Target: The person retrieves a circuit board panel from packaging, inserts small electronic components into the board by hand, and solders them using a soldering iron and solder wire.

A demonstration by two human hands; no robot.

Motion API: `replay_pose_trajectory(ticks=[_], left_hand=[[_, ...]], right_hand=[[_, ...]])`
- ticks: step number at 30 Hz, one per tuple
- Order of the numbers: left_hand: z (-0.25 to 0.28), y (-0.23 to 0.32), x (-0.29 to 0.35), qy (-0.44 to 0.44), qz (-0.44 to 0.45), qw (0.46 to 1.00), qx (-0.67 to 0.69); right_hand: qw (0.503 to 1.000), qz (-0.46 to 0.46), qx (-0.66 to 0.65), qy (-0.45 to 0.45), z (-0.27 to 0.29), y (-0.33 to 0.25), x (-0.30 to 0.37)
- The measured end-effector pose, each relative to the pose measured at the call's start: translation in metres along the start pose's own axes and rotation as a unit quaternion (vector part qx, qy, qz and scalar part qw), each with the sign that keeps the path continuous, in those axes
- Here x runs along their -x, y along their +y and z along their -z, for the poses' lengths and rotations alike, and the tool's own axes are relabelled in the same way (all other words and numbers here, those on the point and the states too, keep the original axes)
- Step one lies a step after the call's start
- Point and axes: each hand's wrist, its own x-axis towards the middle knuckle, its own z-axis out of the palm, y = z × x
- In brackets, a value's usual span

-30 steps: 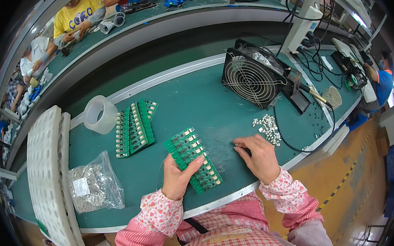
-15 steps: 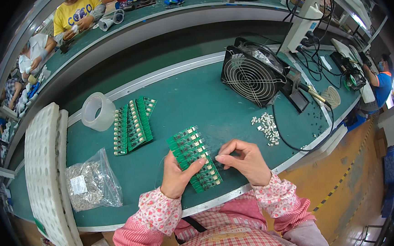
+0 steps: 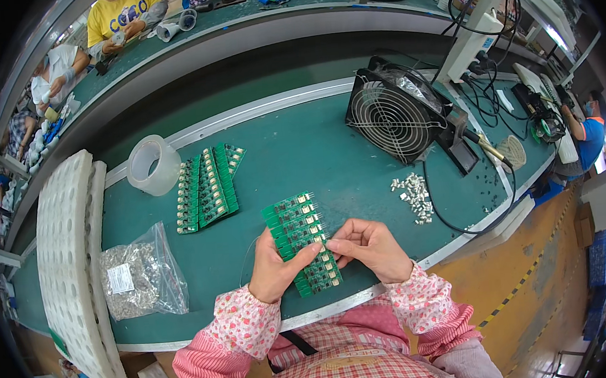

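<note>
My left hand (image 3: 273, 270) holds a green circuit board panel (image 3: 288, 225) just above the bench near its front edge, thumb on top and fingers underneath. Rows of small white connectors and dark parts cover the panel, and thin pins stick out along its right side. The fingers of my right hand (image 3: 376, 253) are pinched together against that right edge, near the left thumb. Whatever lies between those fingertips is too small to make out. Beyond and to the left lies a stack of similar circuit board panels (image 3: 208, 188). A scattered pile of small white connectors (image 3: 414, 199) is to the right.
On the left are a clear bag of small parts (image 3: 144, 281), a tape roll (image 3: 167, 176) and white foam trays (image 3: 66, 269). A black fan (image 3: 393, 121) and a soldering iron (image 3: 488, 148) with its cable stand at the right. Co-workers sit across the far bench.
My right hand has moved slightly left, its fingertips now against the panel's right edge. The left hand still holds the panel. The whole view has shifted a little.
</note>
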Motion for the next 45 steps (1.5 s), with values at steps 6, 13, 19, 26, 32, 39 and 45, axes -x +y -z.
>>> replay_pose_trajectory(ticks=[6, 13, 19, 26, 32, 39, 45], left_hand=[[-0.001, -0.004, -0.002, 0.013, -0.007, 1.0, -0.013], [-0.002, -0.001, 0.0, 0.011, -0.003, 1.0, -0.018], [-0.004, -0.002, -0.001, 0.003, -0.04, 0.998, -0.057], [-0.01, 0.0, 0.002, -0.04, -0.011, 0.998, -0.052], [-0.009, -0.001, 0.001, -0.003, 0.025, 0.999, 0.025], [-0.011, 0.001, 0.001, -0.002, 0.036, 0.999, 0.029], [-0.009, 0.0, 0.001, 0.0, 0.043, 0.998, 0.039]], right_hand=[[0.998, 0.054, 0.007, 0.002, 0.001, 0.016, -0.002], [0.998, 0.042, -0.04, 0.002, -0.001, 0.024, -0.002], [0.988, 0.132, -0.024, 0.07, -0.01, 0.04, -0.001], [0.983, 0.141, -0.04, 0.113, -0.01, 0.02, 0.003], [0.64, 0.353, 0.598, 0.329, 0.056, -0.012, -0.002], [0.585, 0.355, 0.657, 0.316, 0.086, -0.015, -0.005], [0.667, 0.333, 0.617, 0.253, 0.072, -0.016, 0.006]])
